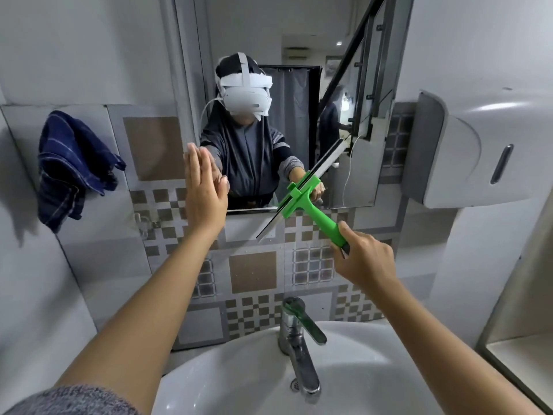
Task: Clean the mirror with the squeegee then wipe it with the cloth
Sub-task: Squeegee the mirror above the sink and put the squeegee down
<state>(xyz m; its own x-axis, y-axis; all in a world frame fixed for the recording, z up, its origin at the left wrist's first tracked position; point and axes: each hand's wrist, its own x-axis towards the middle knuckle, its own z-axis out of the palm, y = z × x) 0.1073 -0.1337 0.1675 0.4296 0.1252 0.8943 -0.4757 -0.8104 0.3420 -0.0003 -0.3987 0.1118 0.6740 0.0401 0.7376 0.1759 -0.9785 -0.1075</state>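
left hand [204,187]: fingers flat, extended, palm on mirror [299,40] lower-left edge | right hand [366,259]: fingers wrapped around green squeegee [302,202] handle | blade diagonal, high end upper-right, on mirror's lower right

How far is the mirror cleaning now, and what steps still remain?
Nothing shows as finished. In hand: the right hand holds the green squeegee, its blade slanted across the mirror at the lower right corner; the left hand lies flat at the mirror's left edge. Left: wiping; the blue cloth hangs untouched on the wall.

Right hand [363,259] hides the squeegee [302,205] handle's end.
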